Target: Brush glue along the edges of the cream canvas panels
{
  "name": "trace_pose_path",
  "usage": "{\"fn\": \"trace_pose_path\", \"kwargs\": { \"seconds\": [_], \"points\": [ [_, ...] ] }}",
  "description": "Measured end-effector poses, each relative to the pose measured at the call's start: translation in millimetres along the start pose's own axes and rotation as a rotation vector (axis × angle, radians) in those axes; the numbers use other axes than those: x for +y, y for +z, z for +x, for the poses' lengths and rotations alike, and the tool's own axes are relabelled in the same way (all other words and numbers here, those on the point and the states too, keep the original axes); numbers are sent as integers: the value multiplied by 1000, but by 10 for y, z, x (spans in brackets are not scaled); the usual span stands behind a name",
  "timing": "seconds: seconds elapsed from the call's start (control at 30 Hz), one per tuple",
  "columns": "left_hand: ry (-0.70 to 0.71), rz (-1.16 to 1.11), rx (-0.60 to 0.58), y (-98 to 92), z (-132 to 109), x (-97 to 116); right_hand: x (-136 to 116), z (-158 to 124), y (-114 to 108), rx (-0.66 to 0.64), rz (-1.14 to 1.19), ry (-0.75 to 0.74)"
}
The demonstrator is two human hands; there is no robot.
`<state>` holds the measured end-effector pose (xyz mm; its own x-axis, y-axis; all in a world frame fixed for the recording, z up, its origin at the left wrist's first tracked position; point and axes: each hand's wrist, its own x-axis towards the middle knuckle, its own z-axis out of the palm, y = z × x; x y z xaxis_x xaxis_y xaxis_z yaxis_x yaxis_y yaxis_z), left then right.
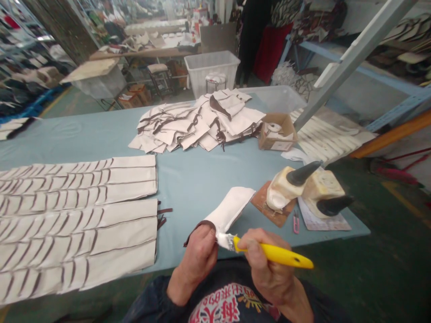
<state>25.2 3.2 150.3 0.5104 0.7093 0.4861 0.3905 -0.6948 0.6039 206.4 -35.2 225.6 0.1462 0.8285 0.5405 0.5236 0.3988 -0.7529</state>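
Note:
My left hand is closed on the dark-edged end of a cream fabric piece, whose far part rests on the blue-green table. In my right hand is a brush with a yellow handle. Its white-coated bristles touch the fabric beside my left fingers. To the right, a cream container with a black nozzle stands on a brown board.
Overlapping cream pieces with dark edges cover the left. A loose pile lies at the back, beside a cardboard box. Pink snips and a second container are at right. A slanted metal post rises behind.

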Motion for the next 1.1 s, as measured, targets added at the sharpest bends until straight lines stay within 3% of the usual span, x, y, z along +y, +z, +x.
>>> {"fn": "trace_pose_path", "kwargs": {
  "seconds": [0.1,0.23,0.33,0.5,0.63,0.8,0.9,1.1],
  "points": [
    [-61,-77,16,-7,59,20,27,1,63,70,98,128],
    [-507,-359,-19,-85,232,104,222,101,44,316,161,266],
    [-724,-621,-58,-171,370,154,349,154,2,329,145,230],
    [-767,-729,-85,-216,474,197,341,215,52,183,-29,68],
    [-733,-703,-111,-174,484,219,238,297,212,122,-18,-88],
    [-737,-692,-84,-204,495,188,393,264,372,219,203,130],
    [-745,-718,-93,-246,504,156,601,241,398,292,141,151],
    [-863,-915,-167,-260,555,83,776,267,478,62,-94,83]
  ]
}}
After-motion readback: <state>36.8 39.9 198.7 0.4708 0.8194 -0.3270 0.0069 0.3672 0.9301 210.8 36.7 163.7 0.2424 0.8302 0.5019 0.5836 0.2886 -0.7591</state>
